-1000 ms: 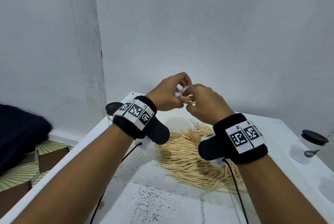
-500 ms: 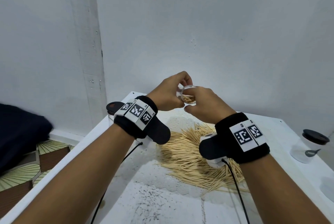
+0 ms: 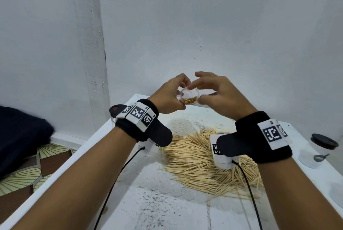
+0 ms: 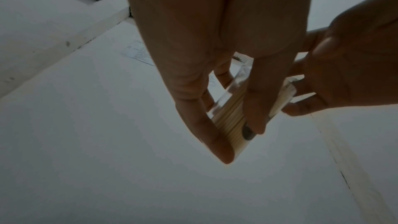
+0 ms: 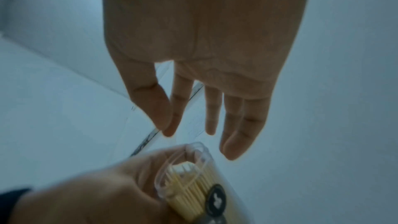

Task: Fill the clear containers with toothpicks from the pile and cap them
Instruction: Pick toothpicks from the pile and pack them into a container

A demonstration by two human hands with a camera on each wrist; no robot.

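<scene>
My left hand (image 3: 177,94) grips a clear container (image 3: 189,97) above the far end of the table, tilted with its uncapped mouth toward me. Toothpicks fill the lower part of it (image 5: 193,185). My right hand (image 3: 201,90) hovers just right of the mouth, holding nothing. Its fingers (image 5: 237,134) are straight and spread in the right wrist view. In the left wrist view my left thumb and fingers (image 4: 193,117) wrap the container (image 4: 228,122). The toothpick pile (image 3: 193,164) lies on the table under my right wrist.
A capped clear container with a black lid (image 3: 323,139) stands at the table's right edge; another black-lidded one (image 3: 117,109) is at the far left corner behind my left wrist. The white table (image 3: 167,211) meets a white wall. Dark cloth (image 3: 18,137) lies left, off the table.
My right hand, earlier curled over the container's mouth, has opened and drawn its fingers back. The open mouth with toothpicks inside now shows. My left hand keeps its grip.
</scene>
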